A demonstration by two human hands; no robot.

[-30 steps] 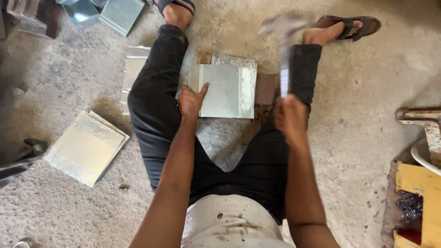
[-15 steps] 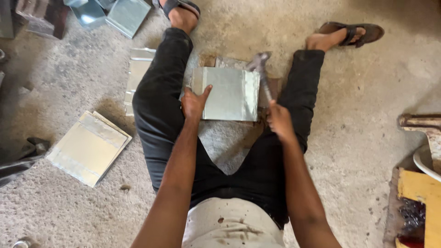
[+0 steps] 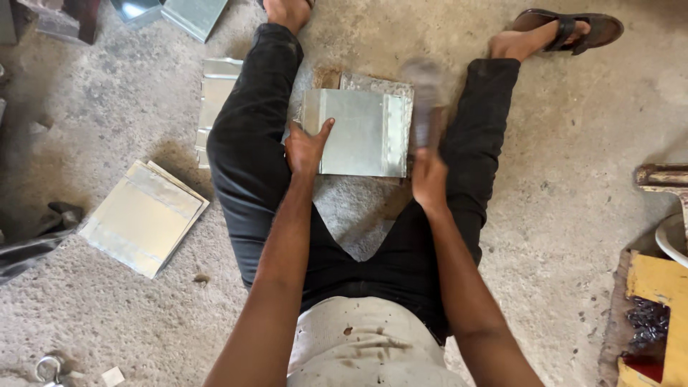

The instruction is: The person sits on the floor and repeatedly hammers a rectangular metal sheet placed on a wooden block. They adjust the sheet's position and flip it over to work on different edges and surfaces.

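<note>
I sit on a concrete floor with my legs apart in black trousers. Between them lies a square galvanised metal sheet (image 3: 362, 131) with a folded right edge, resting on a block. My left hand (image 3: 304, 148) presses flat on the sheet's near left corner, thumb stretched along its edge. My right hand (image 3: 428, 175) grips the handle of a hammer (image 3: 426, 89), whose blurred head hovers just above the sheet's far right edge.
A stack of similar metal sheets (image 3: 143, 216) lies on the floor to my left. A folded sheet (image 3: 215, 97) sits beside my left leg, more metal pieces (image 3: 193, 13) lie at the top. A yellow box (image 3: 656, 315) stands at the right edge.
The hammer was raised high one second ago, swung down onto the sheet's right edge, and now its head is lifted slightly again. My left hand has stayed on the sheet.
</note>
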